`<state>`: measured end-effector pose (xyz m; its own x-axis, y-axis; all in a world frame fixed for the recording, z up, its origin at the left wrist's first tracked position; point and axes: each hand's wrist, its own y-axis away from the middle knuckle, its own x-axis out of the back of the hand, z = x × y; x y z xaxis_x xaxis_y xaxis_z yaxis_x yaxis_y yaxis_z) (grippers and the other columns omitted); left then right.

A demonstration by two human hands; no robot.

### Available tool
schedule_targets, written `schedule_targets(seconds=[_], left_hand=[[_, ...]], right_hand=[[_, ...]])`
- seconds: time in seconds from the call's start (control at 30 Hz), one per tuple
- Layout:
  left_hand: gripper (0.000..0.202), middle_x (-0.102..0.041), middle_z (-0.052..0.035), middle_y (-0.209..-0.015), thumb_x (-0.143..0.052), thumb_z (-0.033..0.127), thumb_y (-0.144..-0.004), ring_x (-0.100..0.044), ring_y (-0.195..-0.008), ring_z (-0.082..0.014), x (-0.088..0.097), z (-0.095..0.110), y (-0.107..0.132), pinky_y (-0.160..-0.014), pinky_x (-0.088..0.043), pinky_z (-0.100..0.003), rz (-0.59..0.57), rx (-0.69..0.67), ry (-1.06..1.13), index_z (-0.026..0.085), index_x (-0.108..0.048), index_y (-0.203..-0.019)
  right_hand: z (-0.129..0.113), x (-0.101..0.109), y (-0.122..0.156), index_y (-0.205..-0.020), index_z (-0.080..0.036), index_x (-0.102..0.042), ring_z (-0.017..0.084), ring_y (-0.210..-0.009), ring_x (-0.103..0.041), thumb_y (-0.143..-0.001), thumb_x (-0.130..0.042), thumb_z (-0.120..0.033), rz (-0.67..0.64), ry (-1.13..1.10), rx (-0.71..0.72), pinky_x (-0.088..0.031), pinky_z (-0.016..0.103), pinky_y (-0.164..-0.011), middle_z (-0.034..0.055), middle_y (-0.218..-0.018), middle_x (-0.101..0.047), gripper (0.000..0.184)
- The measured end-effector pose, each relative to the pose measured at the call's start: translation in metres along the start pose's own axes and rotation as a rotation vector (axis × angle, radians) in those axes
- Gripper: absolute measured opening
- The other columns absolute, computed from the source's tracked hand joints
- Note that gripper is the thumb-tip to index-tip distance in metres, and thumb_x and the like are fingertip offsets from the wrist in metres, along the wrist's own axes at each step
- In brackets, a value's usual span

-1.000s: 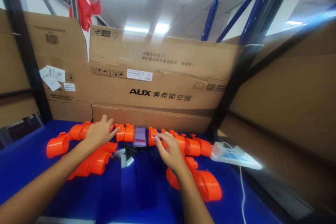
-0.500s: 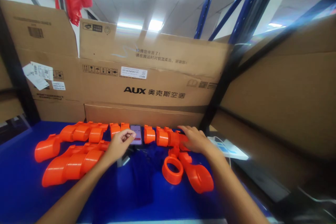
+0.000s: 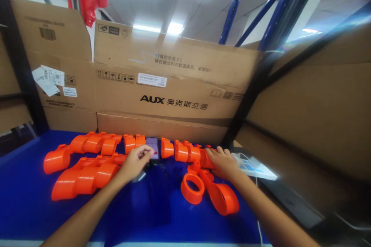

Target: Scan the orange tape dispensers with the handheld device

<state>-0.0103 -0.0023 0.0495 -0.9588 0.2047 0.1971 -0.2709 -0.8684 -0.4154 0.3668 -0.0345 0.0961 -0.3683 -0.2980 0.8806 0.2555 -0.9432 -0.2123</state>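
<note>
My left hand [image 3: 138, 161] has its fingers curled in and thumb against them, with nothing visible in it. Its fingertips are over the lower part of a phone [image 3: 152, 147] with a lit screen; whether they touch is unclear. At the right end of a row of orange plastic rings, my right hand [image 3: 222, 162] is closed over one orange plastic ring [image 3: 204, 158], partly hidden by the fingers. Just in front lie a round orange ring [image 3: 192, 189] and a longer orange piece with a rounded end [image 3: 224, 200].
Several more orange pieces [image 3: 84, 179] stand in two rows at the left of the blue tabletop [image 3: 139, 216]. Behind them rises a cardboard panel [image 3: 174, 123]. A white flat object [image 3: 261, 169] with a cable lies past my right hand, near a dark post [image 3: 242, 104].
The view has shifted slightly. My right hand's fingers, spread above the row's right end before, have come down and closed over an orange ring. My left hand stays by the phone.
</note>
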Motion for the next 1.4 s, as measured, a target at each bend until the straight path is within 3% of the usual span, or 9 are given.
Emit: schedule_targets(seconds=[0.27,0.5,0.73,0.87,1.0,1.2,1.3,1.33,1.4], left_hand=[[0.026,-0.058,0.0008,-0.066,-0.059,0.045,-0.087,-0.056,-0.063,-0.0156,-0.005,0.005,0.003,-0.062,-0.044,-0.027,-0.049,0.028,0.008,0.021,-0.068,-0.086],[0.027,-0.060,0.0003,-0.067,-0.061,0.044,-0.086,-0.056,-0.065,-0.0153,-0.009,0.009,0.005,-0.063,-0.044,-0.026,-0.044,0.043,0.046,0.019,-0.070,-0.092],[0.046,-0.069,-0.0037,-0.084,-0.074,0.037,-0.078,-0.062,-0.070,-0.0166,-0.015,0.016,0.008,-0.058,-0.046,-0.023,0.043,0.136,0.375,0.019,-0.066,-0.120],[0.046,-0.073,-0.0095,-0.105,-0.073,0.038,-0.080,-0.067,-0.098,-0.0248,-0.017,0.029,0.009,-0.081,-0.052,-0.032,0.125,0.238,0.822,0.018,-0.065,-0.120],[0.036,-0.073,-0.0111,-0.111,-0.069,0.043,-0.083,-0.067,-0.107,-0.0282,-0.015,0.038,0.011,-0.099,-0.047,-0.037,0.215,0.322,1.080,0.015,-0.070,-0.106],[0.034,-0.076,-0.0115,-0.096,-0.069,0.038,-0.077,-0.071,-0.093,-0.0299,-0.012,0.032,0.003,-0.089,-0.052,-0.039,0.205,0.333,1.063,0.012,-0.069,-0.098],[0.039,-0.075,-0.0108,-0.098,-0.069,0.038,-0.074,-0.071,-0.092,-0.0289,-0.014,0.030,-0.009,-0.084,-0.053,-0.038,0.163,0.291,0.962,0.013,-0.067,-0.105],[0.041,-0.075,-0.0099,-0.099,-0.070,0.037,-0.072,-0.070,-0.092,-0.0284,-0.014,0.030,-0.013,-0.083,-0.053,-0.037,0.157,0.261,0.905,0.014,-0.066,-0.107],[0.045,-0.074,-0.0085,-0.102,-0.071,0.036,-0.071,-0.069,-0.094,-0.0278,-0.013,0.032,-0.019,-0.082,-0.052,-0.035,0.149,0.194,0.778,0.016,-0.065,-0.112]], right_hand=[[0.012,0.020,0.003,-0.131,-0.013,-0.051,0.031,-0.099,-0.046,-0.067,-0.060,-0.019,0.106,-0.034,0.053,-0.029,0.039,-0.080,0.0152,-0.116,-0.064,0.065],[0.005,0.076,0.000,-0.130,-0.015,-0.052,0.033,-0.097,-0.045,-0.072,-0.058,-0.026,0.262,-0.035,-0.101,-0.027,0.038,-0.075,0.0170,-0.115,-0.062,0.059],[-0.088,0.141,0.001,-0.135,-0.015,-0.051,0.032,-0.102,-0.045,-0.072,-0.059,-0.023,0.417,-0.157,0.114,-0.030,0.038,-0.076,0.0151,-0.134,-0.054,0.064],[-0.149,0.149,-0.001,-0.140,-0.014,-0.047,0.034,-0.108,-0.045,-0.076,-0.059,-0.025,0.385,-0.259,0.269,-0.034,0.043,-0.084,0.0171,-0.139,-0.050,0.065],[-0.180,0.146,-0.003,-0.145,-0.014,-0.042,0.037,-0.117,-0.043,-0.078,-0.058,-0.022,0.363,-0.368,0.331,-0.034,0.050,-0.095,0.0199,-0.142,-0.047,0.070],[-0.179,0.125,-0.015,-0.145,-0.023,-0.040,0.032,-0.129,-0.040,-0.073,-0.057,-0.024,0.452,-1.019,0.396,-0.032,0.049,-0.107,0.0112,-0.146,-0.043,0.074],[-0.182,0.101,-0.040,-0.131,-0.021,-0.049,0.025,-0.114,-0.053,-0.079,-0.046,-0.025,0.607,-1.559,-0.039,-0.042,0.043,-0.099,0.0102,-0.125,-0.056,0.052],[-0.185,0.094,-0.049,-0.125,-0.021,-0.052,0.023,-0.103,-0.057,-0.082,-0.046,-0.027,0.575,-1.736,-0.175,-0.047,0.039,-0.090,0.0090,-0.115,-0.060,0.044],[-0.190,0.083,-0.064,-0.106,-0.020,-0.059,0.019,-0.082,-0.060,-0.085,-0.049,-0.034,0.373,-2.012,-0.240,-0.051,0.032,-0.073,0.0051,-0.094,-0.063,0.027]])
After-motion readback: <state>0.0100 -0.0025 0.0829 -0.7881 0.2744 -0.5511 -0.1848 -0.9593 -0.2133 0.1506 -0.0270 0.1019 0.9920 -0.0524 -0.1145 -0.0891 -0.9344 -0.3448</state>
